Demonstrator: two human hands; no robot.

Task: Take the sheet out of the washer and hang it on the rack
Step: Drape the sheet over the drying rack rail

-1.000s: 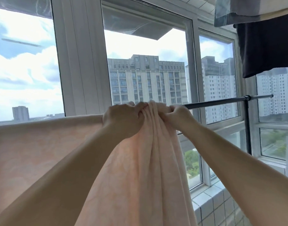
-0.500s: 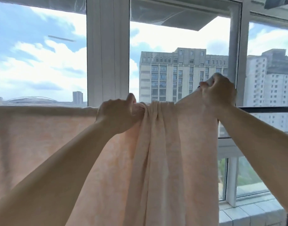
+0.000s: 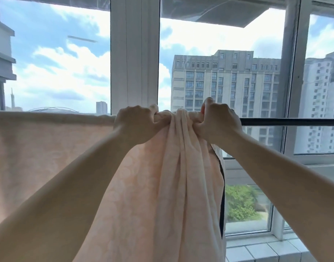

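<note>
Since half a second ago the right hand [image 3: 220, 121] has dropped from above the bar and is now gripping the bunched fabric close beside the left hand [image 3: 136, 123]. The peach sheet [image 3: 49, 148] is hanging over the dark rack bar [image 3: 290, 121], spreading flat leftward and gathering into folds between both clenching hands. The bar under the cloth is probably continuing left, though it is hidden.

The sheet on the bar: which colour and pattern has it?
Pale peach sheet with a faint tone-on-tone rounded pattern, seen in the head view.
</note>
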